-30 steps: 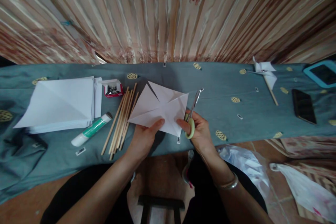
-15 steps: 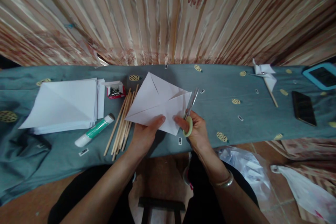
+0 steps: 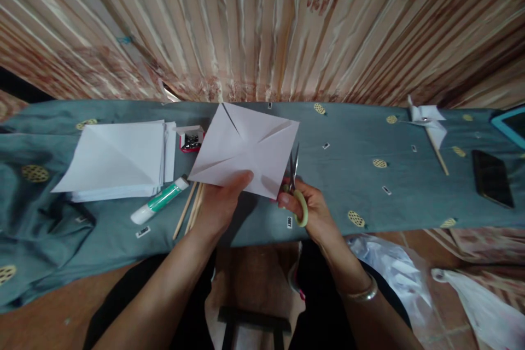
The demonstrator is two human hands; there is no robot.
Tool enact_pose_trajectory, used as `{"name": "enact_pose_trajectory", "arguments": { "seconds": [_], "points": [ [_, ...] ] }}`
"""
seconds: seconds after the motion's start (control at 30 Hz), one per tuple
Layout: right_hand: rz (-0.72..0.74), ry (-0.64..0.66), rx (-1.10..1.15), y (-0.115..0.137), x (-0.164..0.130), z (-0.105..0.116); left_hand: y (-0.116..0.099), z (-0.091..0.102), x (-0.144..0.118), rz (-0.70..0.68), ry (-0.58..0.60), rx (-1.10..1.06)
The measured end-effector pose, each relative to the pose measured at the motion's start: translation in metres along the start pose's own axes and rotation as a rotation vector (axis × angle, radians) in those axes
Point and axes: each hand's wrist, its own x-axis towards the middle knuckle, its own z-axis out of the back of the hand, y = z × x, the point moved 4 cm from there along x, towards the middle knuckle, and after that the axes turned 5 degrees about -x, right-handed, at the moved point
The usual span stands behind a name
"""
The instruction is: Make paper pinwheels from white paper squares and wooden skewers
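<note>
Head view: my left hand [image 3: 223, 202] holds the white paper square [image 3: 246, 150] above the counter [image 3: 348, 175], fingers clamped on its near edge, thumb on top. The sheet shows diagonal slits running in from its corners. My right hand [image 3: 307, 210] has its fingers closed through the green handles of the scissors [image 3: 296, 188], blades pointing away, just beside the sheet's right corner. Wooden sticks [image 3: 191, 210] lie partly under the paper. To the left lie a glue stick [image 3: 159, 202], a paper stack [image 3: 118, 158] and a small box of pins [image 3: 192, 139].
</note>
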Motion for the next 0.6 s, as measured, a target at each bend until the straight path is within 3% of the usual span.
{"name": "enact_pose_trajectory", "arguments": {
  "seconds": [0.33,0.6],
  "points": [
    [-0.154,0.526,-0.076,-0.006,-0.024,0.005,-0.018,0.005,0.01,-0.061,-0.053,-0.08],
    [-0.143,0.553,-0.139,-0.009,-0.026,0.008,-0.013,0.003,0.008,-0.065,-0.034,-0.061]
  ]
}}
